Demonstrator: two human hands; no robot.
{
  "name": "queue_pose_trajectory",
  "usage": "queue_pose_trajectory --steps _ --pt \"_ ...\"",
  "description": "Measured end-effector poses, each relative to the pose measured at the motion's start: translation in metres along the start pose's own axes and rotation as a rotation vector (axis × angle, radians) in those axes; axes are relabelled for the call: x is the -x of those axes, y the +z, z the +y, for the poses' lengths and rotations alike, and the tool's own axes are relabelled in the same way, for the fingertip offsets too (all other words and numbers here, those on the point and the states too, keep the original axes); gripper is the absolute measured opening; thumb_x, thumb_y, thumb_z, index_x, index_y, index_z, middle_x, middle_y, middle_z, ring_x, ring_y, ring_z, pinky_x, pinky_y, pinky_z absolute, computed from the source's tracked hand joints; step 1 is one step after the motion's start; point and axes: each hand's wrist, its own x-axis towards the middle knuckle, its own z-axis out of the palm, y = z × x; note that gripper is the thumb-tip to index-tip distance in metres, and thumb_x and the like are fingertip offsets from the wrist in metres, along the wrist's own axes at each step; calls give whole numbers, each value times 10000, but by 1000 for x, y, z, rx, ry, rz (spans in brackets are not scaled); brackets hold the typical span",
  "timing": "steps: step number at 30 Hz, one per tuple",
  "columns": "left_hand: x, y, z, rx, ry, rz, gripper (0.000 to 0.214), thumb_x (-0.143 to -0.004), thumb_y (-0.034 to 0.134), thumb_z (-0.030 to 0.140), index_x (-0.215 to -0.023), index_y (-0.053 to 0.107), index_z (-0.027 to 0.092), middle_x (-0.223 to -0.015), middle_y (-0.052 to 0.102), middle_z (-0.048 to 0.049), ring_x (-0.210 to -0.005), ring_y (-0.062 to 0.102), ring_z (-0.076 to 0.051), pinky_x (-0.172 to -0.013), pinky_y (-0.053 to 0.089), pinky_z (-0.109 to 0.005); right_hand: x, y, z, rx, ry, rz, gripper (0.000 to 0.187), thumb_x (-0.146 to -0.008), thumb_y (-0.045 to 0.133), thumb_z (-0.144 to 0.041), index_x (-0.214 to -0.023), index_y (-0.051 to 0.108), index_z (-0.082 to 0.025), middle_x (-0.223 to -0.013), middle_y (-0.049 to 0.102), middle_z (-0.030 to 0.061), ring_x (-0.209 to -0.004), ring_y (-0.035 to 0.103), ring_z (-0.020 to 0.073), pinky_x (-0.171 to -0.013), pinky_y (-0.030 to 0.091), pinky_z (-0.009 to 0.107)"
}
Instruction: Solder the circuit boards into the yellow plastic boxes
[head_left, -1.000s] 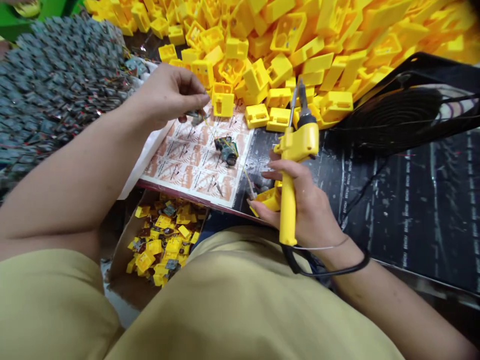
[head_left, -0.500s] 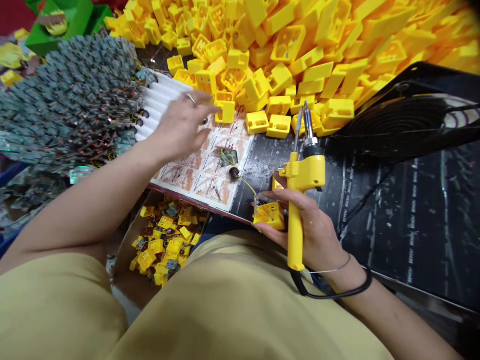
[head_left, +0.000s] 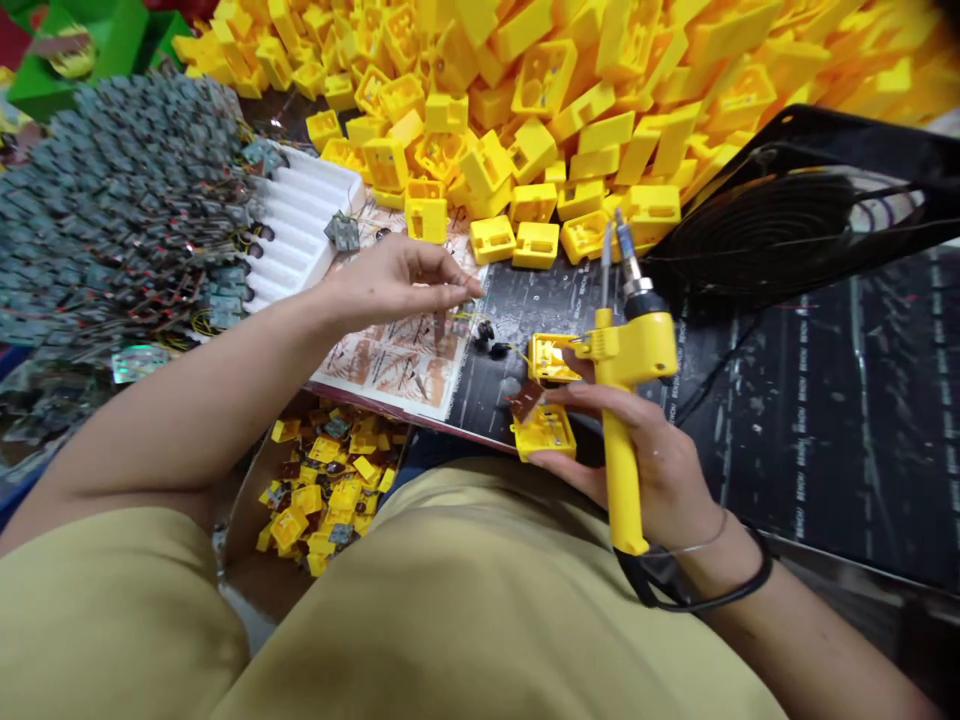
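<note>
My right hand (head_left: pixel 637 465) is shut on the grip of a yellow soldering iron (head_left: pixel 630 350), whose metal tip points up and away from me. Its fingertips also press on a yellow plastic housing (head_left: pixel 544 432). A second open yellow housing (head_left: pixel 551 358) lies just above, with a small brown circuit board (head_left: pixel 526 400) between the two. My left hand (head_left: pixel 397 285) hangs over a printed paper sheet (head_left: pixel 390 362), its fingertips close together. Whether they pinch anything is hard to see. Just below them lie small dark components (head_left: pixel 486 340) with thin wires.
A heap of yellow housings (head_left: pixel 525 100) fills the back. Stacked grey circuit boards with wires (head_left: pixel 120 200) spread at left beside a white ribbed tray (head_left: pixel 296 230). A cardboard box of yellow pieces (head_left: pixel 322 490) sits below the black printed mat (head_left: pixel 810 420). A black fan (head_left: pixel 765 225) stands at right.
My left hand has moved right, lower over the paper. The right hand and iron shifted slightly right. A second yellow housing and the brown board now show by my right fingers.
</note>
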Motion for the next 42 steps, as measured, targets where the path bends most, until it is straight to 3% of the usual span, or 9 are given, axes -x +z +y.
queue_pose_trajectory --steps 5,9,16,21,24,28,33,37,42 --pt "-5 15 6 44 -29 -201 133 -779 652 302 -761 688 175 -663 695 -3 -637 660 -127 -634 498 -231 3 2 0 11 -32 27 620 -786 783 -378 -1305 458 -283 -1042 687 58 -893 717 229 -755 637 356" --pt "-10 16 4 -104 9 -307 163 -788 646 317 -826 755 202 -754 743 -10 -716 697 -148 -671 510 -229 -14 -24 10 79 27 0 622 -813 762 -296 -1334 422 -268 -1220 644 120 -1085 674 269 -921 594 421" --pt "-2 23 -1 -355 140 -24 223 -829 607 274 -931 797 217 -915 768 -57 -825 693 -161 -778 508 -267 -51 -25 47 98 -53 -273 456 -869 683 -325 -1280 494 -264 -1178 675 56 -1011 690 230 -848 599 367" --pt "10 22 -5 -361 107 144 212 -833 610 291 -935 791 249 -867 768 -32 -832 695 -179 -809 512 -288 -63 -9 48 158 6 -171 463 -878 674 -384 -1277 487 -243 -1217 650 89 -986 687 231 -837 588 364" --pt "10 18 -6 -230 39 133 176 -813 647 317 -866 781 216 -856 769 -36 -844 706 -181 -821 531 -289 -64 0 46 216 31 -172 469 -877 663 -408 -1275 495 -228 -1183 653 94 -949 688 242 -800 585 366" --pt "11 11 -9 1 21 93 210 -808 679 365 -820 763 173 -1097 747 -93 -1016 701 -200 -915 546 -330 -53 4 42 256 20 -201 433 -911 612 -377 -1301 503 -224 -1125 663 94 -925 692 248 -753 578 352" --pt "9 14 -13 160 -89 32 245 -867 628 413 -844 672 173 -850 748 -76 -731 700 -150 -685 570 -286 -40 -4 31 264 7 -210 418 -923 611 -394 -1291 512 -222 -1068 683 90 -857 705 237 -664 571 318" --pt "4 26 -9 167 -171 -48 185 -851 629 354 -786 631 181 -634 641 -16 -490 561 -97 -481 466 -241 -39 -18 21 191 4 -82 409 -866 706 -359 -1236 566 -254 -1055 713 67 -816 714 212 -702 598 315" --pt "-1 35 2 101 -182 -84 69 -785 654 246 -800 660 179 -650 657 -9 -532 570 -104 -533 469 -249 -19 -41 16 140 -9 234 327 -807 760 -216 -1097 682 -346 -767 713 -17 -566 655 165 -565 570 278"
